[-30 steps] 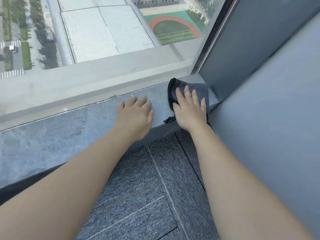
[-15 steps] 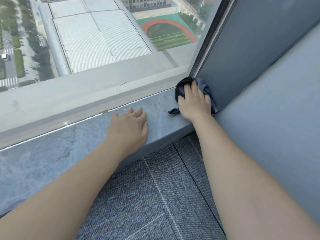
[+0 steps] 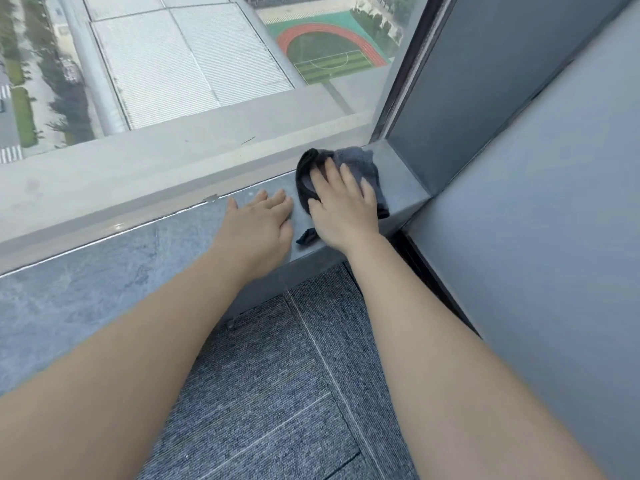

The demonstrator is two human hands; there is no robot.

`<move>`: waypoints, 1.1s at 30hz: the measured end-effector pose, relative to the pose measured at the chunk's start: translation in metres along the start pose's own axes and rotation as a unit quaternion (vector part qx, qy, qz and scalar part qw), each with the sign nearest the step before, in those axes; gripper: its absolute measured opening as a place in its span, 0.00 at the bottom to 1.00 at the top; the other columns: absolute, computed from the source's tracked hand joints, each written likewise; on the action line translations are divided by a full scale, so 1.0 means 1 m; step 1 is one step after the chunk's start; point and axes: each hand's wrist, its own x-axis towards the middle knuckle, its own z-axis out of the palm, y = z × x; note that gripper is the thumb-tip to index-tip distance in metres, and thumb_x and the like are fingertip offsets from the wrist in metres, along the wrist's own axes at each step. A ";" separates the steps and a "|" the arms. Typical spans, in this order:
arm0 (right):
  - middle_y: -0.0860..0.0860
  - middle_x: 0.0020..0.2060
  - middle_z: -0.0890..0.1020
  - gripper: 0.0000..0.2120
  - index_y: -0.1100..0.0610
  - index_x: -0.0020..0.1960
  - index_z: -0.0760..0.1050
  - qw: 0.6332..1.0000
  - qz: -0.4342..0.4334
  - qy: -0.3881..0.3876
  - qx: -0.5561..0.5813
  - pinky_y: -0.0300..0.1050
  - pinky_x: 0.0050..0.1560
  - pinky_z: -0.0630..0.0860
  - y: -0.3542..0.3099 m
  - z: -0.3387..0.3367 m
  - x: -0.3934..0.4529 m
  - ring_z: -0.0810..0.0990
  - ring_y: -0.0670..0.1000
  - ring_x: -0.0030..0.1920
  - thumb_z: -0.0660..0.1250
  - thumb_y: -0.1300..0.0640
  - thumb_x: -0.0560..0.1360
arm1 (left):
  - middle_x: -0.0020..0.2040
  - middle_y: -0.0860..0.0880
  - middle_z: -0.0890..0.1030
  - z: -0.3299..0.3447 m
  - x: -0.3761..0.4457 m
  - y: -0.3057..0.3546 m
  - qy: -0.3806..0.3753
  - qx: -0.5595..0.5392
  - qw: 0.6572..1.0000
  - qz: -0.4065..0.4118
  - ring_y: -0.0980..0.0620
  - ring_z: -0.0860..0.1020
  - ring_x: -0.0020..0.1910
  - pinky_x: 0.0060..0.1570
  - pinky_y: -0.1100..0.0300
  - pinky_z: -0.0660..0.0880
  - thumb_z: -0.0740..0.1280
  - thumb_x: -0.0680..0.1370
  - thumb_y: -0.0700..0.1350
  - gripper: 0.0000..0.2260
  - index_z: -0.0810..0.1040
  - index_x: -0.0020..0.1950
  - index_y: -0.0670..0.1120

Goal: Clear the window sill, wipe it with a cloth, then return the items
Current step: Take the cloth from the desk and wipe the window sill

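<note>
Head view, looking down along both bare forearms toward the window sill [image 3: 104, 278], which serves as our landmark. At the sill's left stretch we see only grey, marbled stone running under the window glass [image 3: 173, 64]. Moving rightward, our left forearm crosses the sill's front edge at a slant, and the left hand [image 3: 258, 223] lies palm down on the sill top, fingers straight and close together, tips pointing toward the glass; it holds nothing. Just beside it, toward the sill's right end, our right hand [image 3: 343, 209] rests palm down on the dark grey cloth [image 3: 360, 164], fingers spread and fairly straight, pressing the cloth flat against the sill rather than curling round it. The cloth lies bunched on the sill top close to its right-hand corner, with one small flap [image 3: 306, 237] poking out at the sill's front edge beneath the wrist. The two hands are near each other but apart. Right of the sill's end stands a grey side wall [image 3: 536, 202]. Below the sill's front edge, between our forearms, grey carpet tiles [image 3: 270, 393] cover the floor.
</note>
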 end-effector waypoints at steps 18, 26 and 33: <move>0.48 0.78 0.43 0.42 0.50 0.76 0.43 0.995 -0.048 -0.087 -0.033 0.51 0.76 0.40 -0.015 0.003 -0.053 0.41 0.51 0.77 0.65 0.54 0.71 | 0.72 0.45 0.69 -0.005 -0.061 -0.023 -0.002 -0.107 0.994 -0.033 0.46 0.66 0.71 0.66 0.59 0.62 0.53 0.80 0.43 0.18 0.68 0.69 0.43; 0.47 0.74 0.64 0.30 0.50 0.71 0.64 0.998 -0.056 0.022 0.032 0.47 0.69 0.61 -0.042 0.017 -0.089 0.62 0.50 0.74 0.55 0.71 0.73 | 0.72 0.45 0.69 -0.004 -0.115 -0.051 0.005 -0.148 0.986 -0.077 0.46 0.67 0.71 0.68 0.55 0.62 0.53 0.81 0.46 0.18 0.67 0.70 0.44; 0.55 0.46 0.77 0.10 0.60 0.53 0.73 0.870 0.073 -0.047 0.485 0.49 0.52 0.75 -0.104 -0.030 -0.142 0.77 0.56 0.50 0.61 0.69 0.74 | 0.75 0.46 0.63 -0.042 -0.164 -0.052 0.046 -0.337 0.930 -0.138 0.48 0.62 0.74 0.71 0.54 0.59 0.57 0.80 0.46 0.22 0.60 0.73 0.45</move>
